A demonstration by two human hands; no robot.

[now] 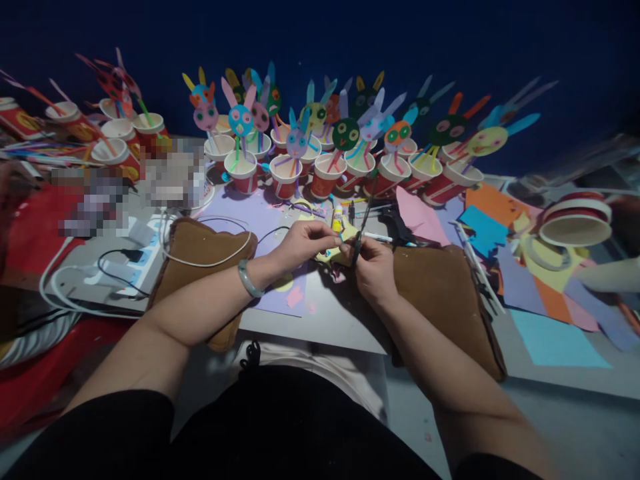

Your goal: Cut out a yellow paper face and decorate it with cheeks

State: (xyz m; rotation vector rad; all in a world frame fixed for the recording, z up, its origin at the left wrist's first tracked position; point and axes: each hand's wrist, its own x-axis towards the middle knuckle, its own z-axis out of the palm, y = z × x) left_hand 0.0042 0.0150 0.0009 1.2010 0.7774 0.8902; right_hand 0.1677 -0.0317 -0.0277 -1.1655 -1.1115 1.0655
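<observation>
Over the middle of the table my left hand (305, 243), with a bracelet (249, 279) on its wrist, pinches something small; a bit of teal paper (342, 237) shows at the fingertips. Close by on the right, my right hand (375, 270) is closed around dark scissors (366, 217), whose blades point up and away from me. Whether the blades touch the teal bit I cannot tell. Yellow paper scraps (327, 253) lie beneath the hands. Just behind them stands a yellow glue stick (337, 217).
Several red paper cups (327, 180) with paper rabbit heads on stems line the back. Brown cushions (200, 260) lie on both sides. A white power strip (145, 260) with cables is at left. Coloured paper sheets (557, 340) and a tape roll (547, 253) lie at right.
</observation>
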